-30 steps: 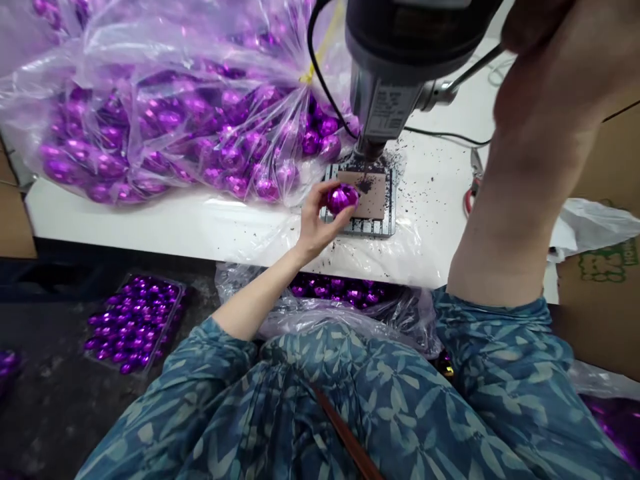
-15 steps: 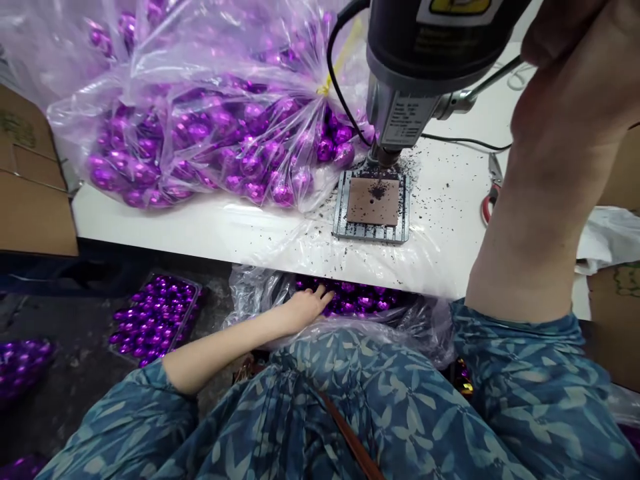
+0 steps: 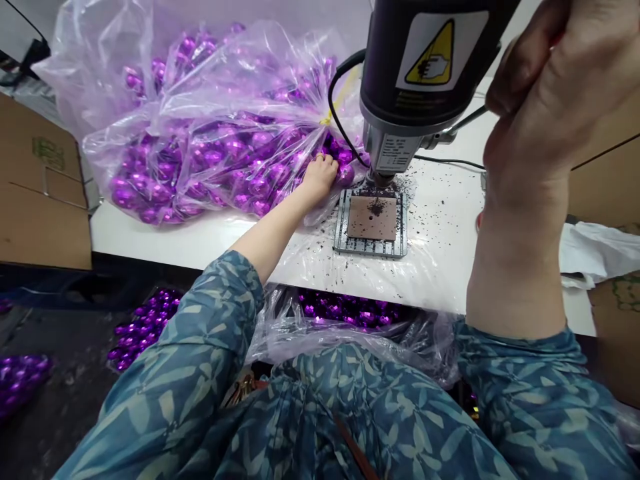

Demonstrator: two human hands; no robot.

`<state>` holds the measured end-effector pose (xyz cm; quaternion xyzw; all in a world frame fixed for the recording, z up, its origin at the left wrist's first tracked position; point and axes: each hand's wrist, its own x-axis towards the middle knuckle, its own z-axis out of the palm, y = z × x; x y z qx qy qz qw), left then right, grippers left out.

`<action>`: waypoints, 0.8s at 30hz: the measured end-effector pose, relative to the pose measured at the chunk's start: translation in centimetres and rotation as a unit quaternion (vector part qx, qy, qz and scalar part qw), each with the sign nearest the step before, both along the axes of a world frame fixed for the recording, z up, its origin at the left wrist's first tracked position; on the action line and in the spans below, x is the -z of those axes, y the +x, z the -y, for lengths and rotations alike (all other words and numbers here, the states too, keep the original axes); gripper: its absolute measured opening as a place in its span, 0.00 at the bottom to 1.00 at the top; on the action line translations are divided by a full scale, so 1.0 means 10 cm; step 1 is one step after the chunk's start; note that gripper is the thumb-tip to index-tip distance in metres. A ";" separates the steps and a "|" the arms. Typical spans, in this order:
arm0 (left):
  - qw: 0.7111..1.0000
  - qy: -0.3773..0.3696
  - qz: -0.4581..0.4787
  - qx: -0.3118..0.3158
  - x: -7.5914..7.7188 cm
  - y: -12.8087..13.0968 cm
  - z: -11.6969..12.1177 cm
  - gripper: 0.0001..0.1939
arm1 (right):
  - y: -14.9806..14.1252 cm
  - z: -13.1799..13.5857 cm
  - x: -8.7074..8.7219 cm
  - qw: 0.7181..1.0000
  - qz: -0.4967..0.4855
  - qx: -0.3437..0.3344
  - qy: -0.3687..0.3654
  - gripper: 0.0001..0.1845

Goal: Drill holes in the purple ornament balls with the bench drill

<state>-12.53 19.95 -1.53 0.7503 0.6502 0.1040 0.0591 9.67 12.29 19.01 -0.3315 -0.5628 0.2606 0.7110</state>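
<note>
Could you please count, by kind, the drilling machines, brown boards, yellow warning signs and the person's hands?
Black-and-silver drilling machine: 1
Flat brown rectangular board: 1
Yellow triangular warning sign: 1
Left hand and right hand: 2
Total: 5

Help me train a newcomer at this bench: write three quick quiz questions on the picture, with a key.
1. Where are the left hand and the right hand?
2. True or false: a ball sits on the brown pad.
3. What colour is the tie on the bag? A: red; B: yellow; C: green.

Key
1. The left is among the purple balls by the bag's neck; the right is closed on the lever of the machine.
2. False: only dark crumbs show on it.
3. B.
</note>
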 end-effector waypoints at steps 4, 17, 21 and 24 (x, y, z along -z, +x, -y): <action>0.996 0.023 0.085 -0.028 -0.13 -0.07 0.16 0.21 | 0.00 -0.02 0.03 0.999 -0.025 -0.024 0.022 0.16; 0.756 -0.092 0.648 0.002 0.13 -0.03 1.20 0.30 | -0.03 -0.02 0.01 0.999 -0.018 -0.032 0.036 0.21; 0.762 -0.096 0.640 -0.019 0.36 0.08 1.13 0.35 | -0.06 0.01 -0.03 0.999 0.011 -0.034 0.024 0.21; 0.770 -0.088 0.631 -0.020 0.43 0.19 1.07 0.35 | -0.07 0.01 -0.03 0.999 -0.002 -0.028 0.020 0.21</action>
